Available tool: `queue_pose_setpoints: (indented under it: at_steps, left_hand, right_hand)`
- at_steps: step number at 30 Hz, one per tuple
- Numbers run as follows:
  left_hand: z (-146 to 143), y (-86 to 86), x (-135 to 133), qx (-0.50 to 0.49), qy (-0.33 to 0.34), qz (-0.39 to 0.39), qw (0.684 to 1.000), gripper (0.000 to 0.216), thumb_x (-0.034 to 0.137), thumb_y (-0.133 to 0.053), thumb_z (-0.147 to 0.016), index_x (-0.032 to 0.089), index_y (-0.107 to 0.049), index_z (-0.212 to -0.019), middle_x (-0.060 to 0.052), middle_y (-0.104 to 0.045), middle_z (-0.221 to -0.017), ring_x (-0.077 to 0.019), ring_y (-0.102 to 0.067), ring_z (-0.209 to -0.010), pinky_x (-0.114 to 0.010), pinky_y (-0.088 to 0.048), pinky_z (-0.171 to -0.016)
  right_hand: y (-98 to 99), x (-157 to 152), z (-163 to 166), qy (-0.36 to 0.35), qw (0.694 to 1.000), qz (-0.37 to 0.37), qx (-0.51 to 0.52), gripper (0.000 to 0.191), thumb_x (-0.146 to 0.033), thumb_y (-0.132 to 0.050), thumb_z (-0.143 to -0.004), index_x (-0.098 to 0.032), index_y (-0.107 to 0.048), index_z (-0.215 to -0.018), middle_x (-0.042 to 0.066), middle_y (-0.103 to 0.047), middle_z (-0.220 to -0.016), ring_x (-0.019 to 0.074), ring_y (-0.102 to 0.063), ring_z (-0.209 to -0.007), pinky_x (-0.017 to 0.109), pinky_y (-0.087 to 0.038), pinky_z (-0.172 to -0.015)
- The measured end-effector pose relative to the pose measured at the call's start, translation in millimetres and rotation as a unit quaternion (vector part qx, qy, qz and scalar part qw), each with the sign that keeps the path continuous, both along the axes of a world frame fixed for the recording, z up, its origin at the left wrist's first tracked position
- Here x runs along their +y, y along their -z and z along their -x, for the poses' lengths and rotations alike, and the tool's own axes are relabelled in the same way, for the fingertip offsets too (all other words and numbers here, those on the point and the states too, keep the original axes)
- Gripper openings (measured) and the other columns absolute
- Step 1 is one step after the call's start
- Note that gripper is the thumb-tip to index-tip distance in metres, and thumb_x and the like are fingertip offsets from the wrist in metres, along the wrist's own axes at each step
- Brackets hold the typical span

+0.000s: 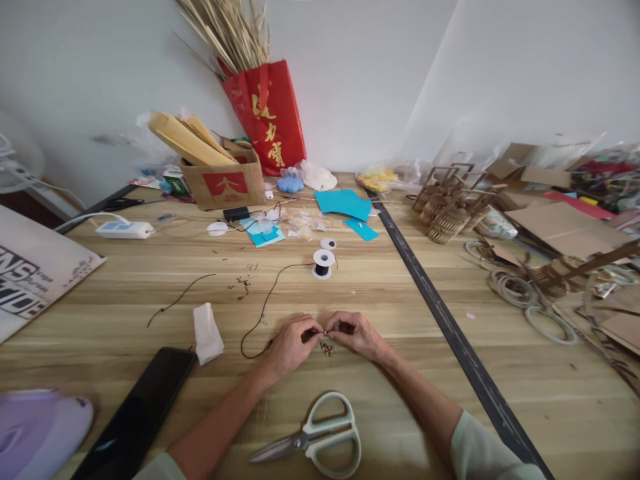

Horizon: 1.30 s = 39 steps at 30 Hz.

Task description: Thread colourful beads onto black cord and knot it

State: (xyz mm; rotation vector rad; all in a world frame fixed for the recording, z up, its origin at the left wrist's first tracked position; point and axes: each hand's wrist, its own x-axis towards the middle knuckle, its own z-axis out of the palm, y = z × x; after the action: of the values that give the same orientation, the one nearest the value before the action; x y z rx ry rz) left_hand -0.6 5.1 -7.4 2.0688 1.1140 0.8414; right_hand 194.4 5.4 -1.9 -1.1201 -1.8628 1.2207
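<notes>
My left hand (296,343) is closed in a pinch on the end of a thin black cord (265,307). The cord loops from under that hand back to a white spool (323,264) with black cord wound on it. Fingertip to fingertip with it, my right hand (356,335) pinches a tiny light-coloured bead (325,333) at the cord's tip. Just below the fingers lies a small cluster of dark and coloured beads (327,349). Scissors with pale handles (333,427) rest on the table nearer to me, between my forearms.
Left of my hands are a folded white tissue (207,333), a black phone (140,413) and a loose cord piece (183,298). Blue cards (345,203), a cardboard box (223,183) and a red bag (270,120) stand behind. Small woven baskets (445,207) crowd the right.
</notes>
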Motion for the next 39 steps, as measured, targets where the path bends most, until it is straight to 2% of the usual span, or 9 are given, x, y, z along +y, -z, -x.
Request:
queue_pose_setpoints:
  at_steps: [9, 15, 22, 26, 30, 36, 39]
  left_hand:
    - [-0.3, 0.2, -0.4, -0.003, -0.004, 0.002, 1.000, 0.011, 0.009, -0.060, -0.076, 0.017, -0.065, -0.073, -0.003, -0.065, -0.073, -0.0165, -0.059, -0.074, -0.027, -0.046, -0.071]
    - [0.2, -2.6, -2.8, -0.023, -0.007, 0.034, 0.999, 0.013, 0.010, -0.063, -0.073, 0.017, -0.065, -0.084, -0.003, -0.066, -0.079, -0.0154, -0.061, -0.074, -0.025, -0.049, -0.070]
    - [-0.8, -5.5, -2.3, -0.011, -0.010, -0.008, 1.000, 0.008, 0.011, -0.059, -0.076, 0.018, -0.063, -0.074, -0.003, -0.063, -0.073, -0.0164, -0.057, -0.074, -0.027, -0.047, -0.069]
    - [-0.9, -5.8, -1.8, -0.002, -0.065, -0.077, 0.995, 0.013, 0.006, -0.058, -0.071, 0.018, -0.058, -0.072, -0.005, -0.062, -0.082, -0.0214, -0.055, -0.090, -0.035, -0.046, -0.082]
    - [-0.3, -3.9, -2.3, 0.027, -0.137, -0.121, 0.983, 0.018, 0.003, -0.058, -0.066, 0.019, -0.056, -0.072, -0.007, -0.060, -0.094, -0.0283, -0.047, -0.109, -0.047, -0.038, -0.098]
    - [1.4, -0.6, -3.5, 0.006, -0.158, -0.128, 0.979, 0.044, -0.010, -0.040, -0.057, 0.019, -0.054, -0.088, -0.008, -0.057, -0.109, -0.0260, -0.042, -0.120, -0.048, -0.034, -0.105]
    - [1.1, -0.4, -4.3, -0.032, -0.119, -0.124, 0.985, 0.052, -0.010, -0.038, -0.060, 0.019, -0.055, -0.099, -0.008, -0.057, -0.112, -0.0235, -0.043, -0.121, -0.044, -0.034, -0.107]
  right_hand:
    - [-0.3, 0.5, 0.1, -0.007, 0.999, -0.028, -0.017, 0.015, -0.027, -0.058, -0.083, -0.014, -0.065, -0.080, 0.001, -0.061, -0.069, 0.0111, -0.050, -0.059, 0.021, -0.038, -0.055]
    - [0.8, 0.8, -0.3, -0.020, 0.999, -0.029, -0.013, 0.019, -0.031, -0.058, -0.085, -0.014, -0.064, -0.081, 0.001, -0.060, -0.070, 0.0120, -0.051, -0.062, 0.021, -0.039, -0.057]
    - [0.0, 1.1, -0.3, -0.025, 0.999, -0.035, -0.007, 0.017, -0.030, -0.058, -0.085, -0.015, -0.064, -0.080, 0.003, -0.062, -0.075, 0.0138, -0.054, -0.068, 0.023, -0.041, -0.062]
    - [0.2, 1.3, -0.7, -0.011, 1.000, -0.023, -0.003, 0.018, -0.032, -0.058, -0.086, -0.015, -0.061, -0.080, 0.000, -0.056, -0.069, 0.0119, -0.049, -0.062, 0.022, -0.038, -0.058]
    - [-0.3, 1.3, -0.8, 0.000, 1.000, -0.015, 0.005, 0.021, -0.035, -0.057, -0.087, -0.015, -0.058, -0.079, -0.001, -0.052, -0.066, 0.0110, -0.045, -0.060, 0.021, -0.036, -0.055]
    - [-0.6, 1.7, -0.7, -0.002, 1.000, -0.019, 0.006, 0.024, -0.038, -0.057, -0.087, -0.015, -0.058, -0.079, 0.000, -0.055, -0.068, 0.0119, -0.046, -0.062, 0.022, -0.036, -0.057]
    - [-1.0, 1.5, -0.7, -0.004, 1.000, -0.023, 0.004, 0.024, -0.038, -0.057, -0.087, -0.015, -0.059, -0.079, 0.001, -0.056, -0.069, 0.0120, -0.047, -0.062, 0.022, -0.036, -0.056]
